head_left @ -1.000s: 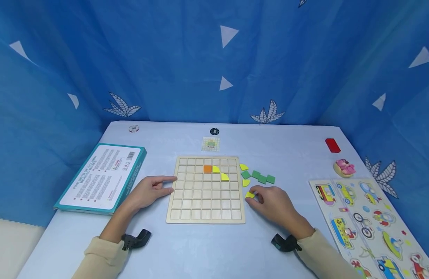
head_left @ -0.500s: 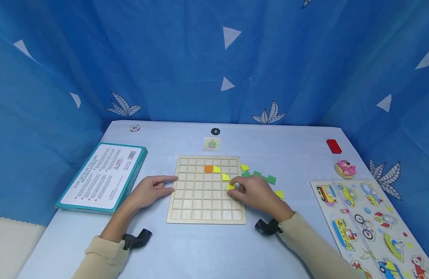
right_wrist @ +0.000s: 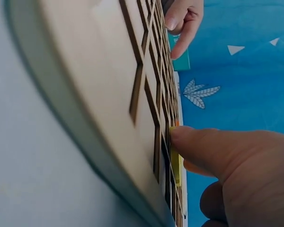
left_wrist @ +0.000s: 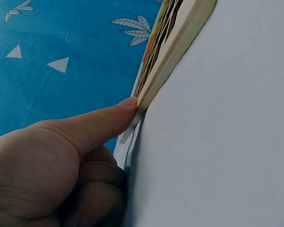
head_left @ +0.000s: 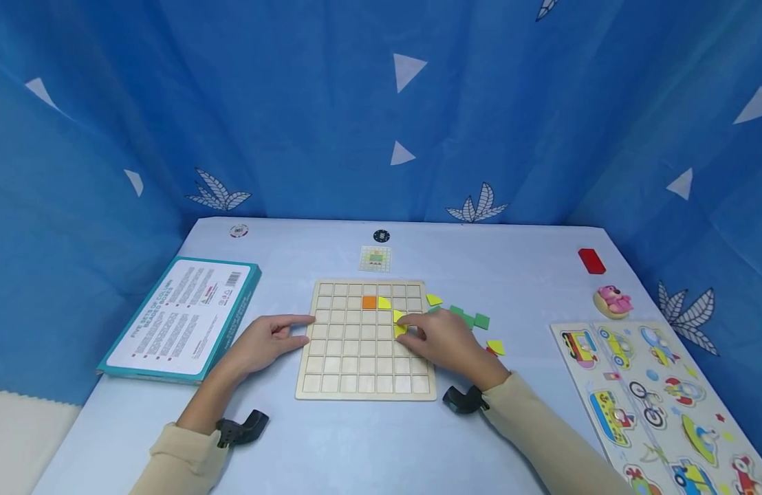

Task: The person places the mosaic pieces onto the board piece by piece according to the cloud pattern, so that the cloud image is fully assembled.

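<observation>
A pale wooden grid board (head_left: 350, 382) lies on the white table. My left hand (head_left: 268, 344) rests against its left edge, index finger and thumb straight and touching the rim. In the left wrist view the thumb (left_wrist: 109, 120) presses on the board's side. Over the board's right half, my right hand (head_left: 449, 342) pinches a yellow quarter-circle tile (head_left: 400, 331) between thumb and index finger, at a grid cell. The right wrist view shows that thumb on the tile's yellow edge (right_wrist: 175, 163). Seated in cells above are an orange square tile (head_left: 369, 302) and a yellow quarter-circle tile (head_left: 384, 303); another is partly covered by my fingers.
Right of the board lie several green square tiles (head_left: 482, 321), yellow pieces (head_left: 434, 300) and a bit of red. A pattern card (head_left: 375, 258) sits behind the board. A teal-edged box (head_left: 177, 316) stands left, a picture puzzle (head_left: 659, 392) right, with a pink toy (head_left: 613, 301) nearby.
My right hand has carried the yellow tile from the table right of the board leftward onto the grid, then slightly farther left. My left hand has stayed at the board's edge.
</observation>
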`<state>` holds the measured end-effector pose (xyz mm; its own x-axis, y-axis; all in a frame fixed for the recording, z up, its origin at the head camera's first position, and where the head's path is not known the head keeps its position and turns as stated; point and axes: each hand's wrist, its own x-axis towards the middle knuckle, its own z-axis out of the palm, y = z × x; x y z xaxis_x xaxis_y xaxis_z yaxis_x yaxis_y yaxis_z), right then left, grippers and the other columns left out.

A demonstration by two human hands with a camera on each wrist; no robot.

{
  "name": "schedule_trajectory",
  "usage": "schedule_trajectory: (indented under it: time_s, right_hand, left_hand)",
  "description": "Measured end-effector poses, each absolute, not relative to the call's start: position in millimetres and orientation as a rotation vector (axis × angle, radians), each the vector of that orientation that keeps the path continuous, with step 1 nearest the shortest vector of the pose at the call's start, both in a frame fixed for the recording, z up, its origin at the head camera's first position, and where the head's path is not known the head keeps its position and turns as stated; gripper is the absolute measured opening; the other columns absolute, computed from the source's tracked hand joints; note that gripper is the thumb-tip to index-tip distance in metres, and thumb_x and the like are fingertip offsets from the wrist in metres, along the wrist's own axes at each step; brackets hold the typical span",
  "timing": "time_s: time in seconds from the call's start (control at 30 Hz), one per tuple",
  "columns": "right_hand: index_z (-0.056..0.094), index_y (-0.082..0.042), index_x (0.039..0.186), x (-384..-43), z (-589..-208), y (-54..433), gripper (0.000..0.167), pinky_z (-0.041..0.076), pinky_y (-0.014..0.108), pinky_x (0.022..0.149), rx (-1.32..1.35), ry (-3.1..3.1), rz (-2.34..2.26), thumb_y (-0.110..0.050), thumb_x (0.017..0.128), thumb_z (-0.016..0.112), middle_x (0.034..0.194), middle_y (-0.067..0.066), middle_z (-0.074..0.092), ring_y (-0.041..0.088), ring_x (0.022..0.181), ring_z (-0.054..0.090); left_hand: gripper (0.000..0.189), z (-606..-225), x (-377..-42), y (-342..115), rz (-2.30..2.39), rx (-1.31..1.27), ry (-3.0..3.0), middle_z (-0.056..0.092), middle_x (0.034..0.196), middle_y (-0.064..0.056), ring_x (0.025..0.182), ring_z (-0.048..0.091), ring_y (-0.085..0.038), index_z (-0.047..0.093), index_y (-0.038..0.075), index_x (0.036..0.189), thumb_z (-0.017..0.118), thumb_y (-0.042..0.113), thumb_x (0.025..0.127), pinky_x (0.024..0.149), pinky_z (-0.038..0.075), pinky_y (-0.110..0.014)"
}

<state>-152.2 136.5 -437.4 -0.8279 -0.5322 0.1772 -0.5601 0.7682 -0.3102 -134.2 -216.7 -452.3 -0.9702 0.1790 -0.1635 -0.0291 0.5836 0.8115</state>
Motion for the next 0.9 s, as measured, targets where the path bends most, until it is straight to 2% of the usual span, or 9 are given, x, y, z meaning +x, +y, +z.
schedule_trajectory:
  time_s: [0.3,0.5,0.9]
  right_hand:
    - [0.080,-0.023,0.109,-151.8,-442.2,134.0,0.025,0.028,0.023,0.050,0.825,-2.856,0.559,-0.038,0.089,0.081,0.054,-0.015,0.041,0.004,0.050,0.037]
    - [0.079,-0.024,0.111,-150.3,-435.3,137.9,0.024,0.027,0.024,0.049,0.765,-2.903,0.629,-0.037,0.090,0.079,0.053,-0.013,0.041,0.005,0.049,0.037]
    - [0.080,-0.017,0.109,-139.2,-415.0,182.1,0.022,0.030,0.026,0.047,0.574,-2.838,0.791,-0.024,0.088,0.083,0.052,-0.010,0.036,0.009,0.046,0.036]
  left_hand:
    - [0.041,-453.3,-133.6,-217.1,1.318,0.117,2.590,0.041,0.058,0.000,0.052,0.038,-0.015,0.070,0.020,0.133,0.077,0.025,0.093,0.054,0.033,-0.030]
    - [0.041,-453.5,-133.9,-216.9,1.325,0.122,2.585,0.041,0.058,0.000,0.052,0.038,-0.015,0.070,0.020,0.133,0.077,0.025,0.093,0.054,0.033,-0.030]
    - [0.040,-453.4,-134.4,-217.8,1.324,0.127,2.591,0.041,0.059,0.001,0.053,0.038,-0.016,0.071,0.020,0.132,0.077,0.025,0.093,0.054,0.034,-0.030]
